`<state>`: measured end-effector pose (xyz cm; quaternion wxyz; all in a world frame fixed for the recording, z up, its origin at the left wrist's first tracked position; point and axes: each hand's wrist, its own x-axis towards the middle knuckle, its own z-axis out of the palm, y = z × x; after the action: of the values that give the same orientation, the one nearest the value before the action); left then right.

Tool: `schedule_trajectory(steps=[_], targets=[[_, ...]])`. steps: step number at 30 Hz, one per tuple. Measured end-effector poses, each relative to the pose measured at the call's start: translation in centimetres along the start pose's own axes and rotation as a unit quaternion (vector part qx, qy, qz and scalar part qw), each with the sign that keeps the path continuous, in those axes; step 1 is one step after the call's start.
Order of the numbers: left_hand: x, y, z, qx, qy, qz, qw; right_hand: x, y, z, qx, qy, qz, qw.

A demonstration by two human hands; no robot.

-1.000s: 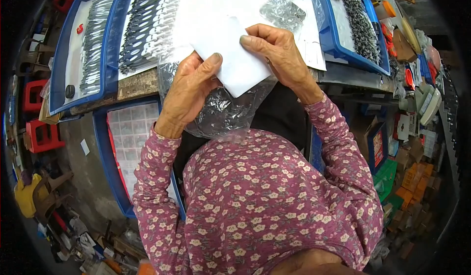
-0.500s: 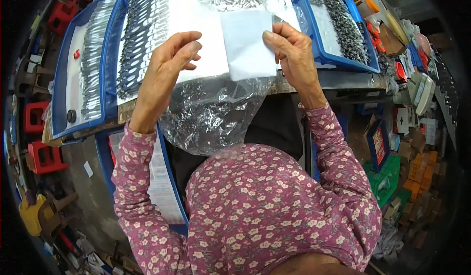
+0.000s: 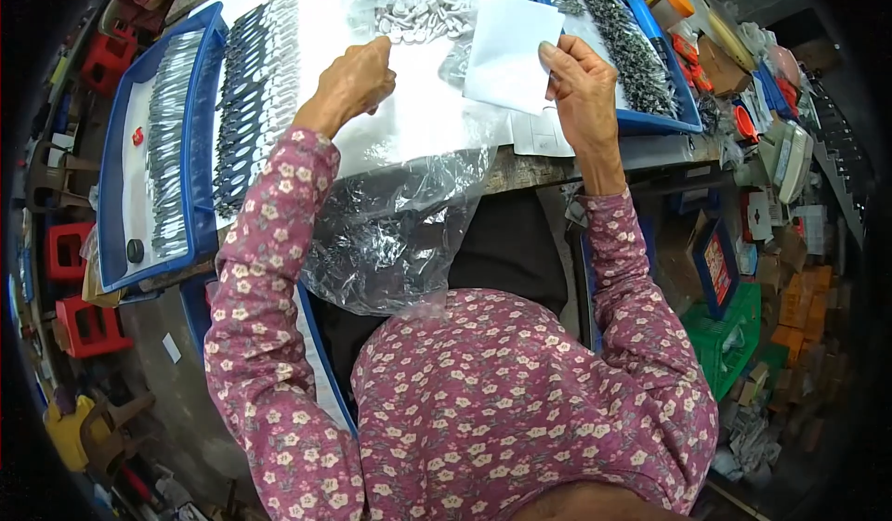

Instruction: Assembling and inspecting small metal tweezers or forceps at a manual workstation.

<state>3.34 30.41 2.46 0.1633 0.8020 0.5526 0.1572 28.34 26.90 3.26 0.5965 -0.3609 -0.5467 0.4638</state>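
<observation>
Through my head-camera feed, the right hand (image 3: pixel 587 89) pinches a flat, white, rectangular paper sheet (image 3: pixel 514 55) at its right edge, thumb on top; the sheet extends leftward from that grip. Left of the sheet, I see the left hand (image 3: pixel 355 83) with fingers curled just beside a heap of small silver metal parts (image 3: pixel 426 22); I cannot tell whether it holds one. A crinkled clear plastic bag (image 3: pixel 383 242) hangs bodyward of both grips, between them.

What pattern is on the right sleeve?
The right sleeve has pale flowers on purplish pink, best seen in the head view.
</observation>
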Motion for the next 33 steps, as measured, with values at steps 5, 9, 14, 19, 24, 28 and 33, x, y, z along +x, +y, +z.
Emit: schedule_trajectory(steps=[5, 9, 14, 19, 24, 28, 33], targets=[[0.5, 1.0, -0.4, -0.067, -0.018, -0.003, 0.998, 0.9, -0.9, -1.7, 0.018, 0.001, -0.017, 1.0], [-0.5, 3.7, -1.7, -0.039, 0.02, 0.071, 0.997, 2.7, -2.6, -2.8, 0.036, 0.026, -0.066, 0.997], [-2.0, 6.6, -3.3, 0.004, 0.115, 0.21, 0.971, 4.7, -5.5, -3.1, -0.06, -0.036, -0.15, 0.986], [-6.1, 6.4, -5.9, 0.041, 0.163, 0.22, 0.961, 1.9, -8.3, 1.6, -0.215, -0.145, -0.163, 0.952], [-10.8, 4.7, -7.1, 0.04, 0.238, 0.263, 0.934, -0.9, -10.0, 5.7, -0.322, -0.279, -0.138, 0.894], [-12.8, 4.5, -7.5, -0.021, 0.206, 0.227, 0.952, -1.8, -9.9, 7.8, -0.403, -0.38, -0.086, 0.828], [-13.5, 3.2, -6.7, 0.074, 0.255, 0.34, 0.902, -2.5, -8.3, 9.4, -0.452, -0.42, -0.027, 0.786]])
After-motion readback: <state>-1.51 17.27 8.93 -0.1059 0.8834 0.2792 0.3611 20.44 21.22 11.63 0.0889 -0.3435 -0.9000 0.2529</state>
